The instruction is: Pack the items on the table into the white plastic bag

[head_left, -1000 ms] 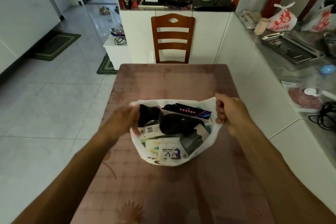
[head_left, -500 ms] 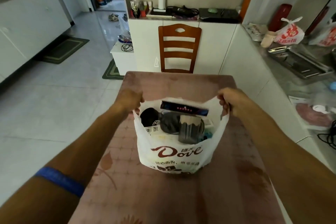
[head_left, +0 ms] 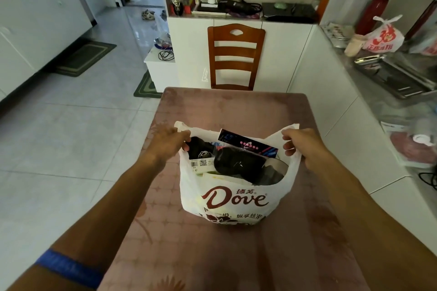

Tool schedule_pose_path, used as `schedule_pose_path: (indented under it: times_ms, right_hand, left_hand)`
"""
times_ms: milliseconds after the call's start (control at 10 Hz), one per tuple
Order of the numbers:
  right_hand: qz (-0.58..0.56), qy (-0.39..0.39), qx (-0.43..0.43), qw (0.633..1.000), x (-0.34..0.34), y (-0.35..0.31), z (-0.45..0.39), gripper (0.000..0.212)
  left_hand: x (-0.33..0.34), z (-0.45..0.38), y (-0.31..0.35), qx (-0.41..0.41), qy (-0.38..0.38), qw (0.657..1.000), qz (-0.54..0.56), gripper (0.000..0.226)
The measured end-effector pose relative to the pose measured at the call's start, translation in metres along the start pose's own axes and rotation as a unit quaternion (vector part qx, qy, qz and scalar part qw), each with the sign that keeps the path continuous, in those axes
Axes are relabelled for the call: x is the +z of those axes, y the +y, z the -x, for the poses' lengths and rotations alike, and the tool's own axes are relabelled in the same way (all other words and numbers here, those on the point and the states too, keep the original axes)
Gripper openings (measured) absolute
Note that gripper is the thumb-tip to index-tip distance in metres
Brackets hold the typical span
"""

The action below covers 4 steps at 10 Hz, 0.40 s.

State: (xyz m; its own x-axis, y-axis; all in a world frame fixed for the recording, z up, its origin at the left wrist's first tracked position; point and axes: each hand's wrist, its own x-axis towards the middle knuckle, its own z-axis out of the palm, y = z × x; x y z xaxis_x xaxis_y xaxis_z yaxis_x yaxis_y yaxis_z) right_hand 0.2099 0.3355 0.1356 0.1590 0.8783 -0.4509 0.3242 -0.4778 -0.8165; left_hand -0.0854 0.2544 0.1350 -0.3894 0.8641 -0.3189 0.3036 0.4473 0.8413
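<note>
Bag (head_left: 234,196) upright on counter (head_left: 236,255), packed full, stretched between left grip (head_left: 169,143) and right grip (head_left: 301,143), each clenched on a handle.

Left hand (head_left: 165,146) and right hand (head_left: 303,146) each pinch a handle of the filled white plastic bag (head_left: 233,198).

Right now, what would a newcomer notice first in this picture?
A white plastic bag with brown Dove lettering stands mid-table, stuffed with dark items. The left hand and right hand each grip a handle. Behind the pink table stands a wooden chair.
</note>
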Motion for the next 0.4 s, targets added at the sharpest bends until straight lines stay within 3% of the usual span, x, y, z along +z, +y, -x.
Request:
schedule_pose_path:
  times_ms: [300, 400]
  right_hand:
    - [0.022, 0.004, -0.035, 0.999, -0.002, 0.003, 0.019, 0.041]
    - [0.055, 0.117, -0.103, 0.986, -0.028, 0.031, 0.051, 0.046]
  left_hand:
    - [0.005, 0.005, -0.003, 0.014, 0.019, 0.999, -0.030, 0.038]
    - [-0.006, 0.045, -0.013, 0.036, 0.148, 0.988, -0.022, 0.036]
